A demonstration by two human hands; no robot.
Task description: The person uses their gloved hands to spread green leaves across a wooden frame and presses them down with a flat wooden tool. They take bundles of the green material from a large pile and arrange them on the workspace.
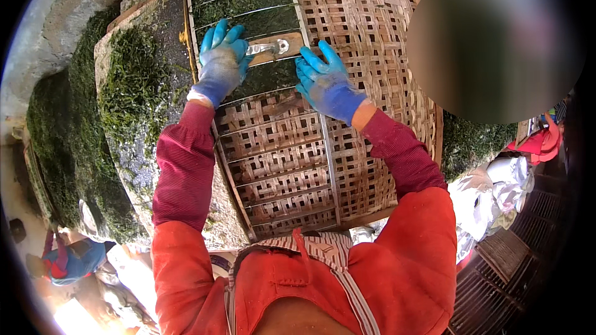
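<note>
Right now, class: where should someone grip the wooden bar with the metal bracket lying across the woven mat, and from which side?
Probably at its two ends, from above. The wooden bar lies flat across the woven bamboo mat, and the left hand and right hand rest beside its ends.

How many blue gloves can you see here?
2. The left hand wears one, resting on the dark green seaweed sheet; the right hand wears the other, on the woven bamboo mat. No others are visible.

No labels, signs or screens are being shown; only crumpled white plastic bags are being seen lying at the lower right.
</note>
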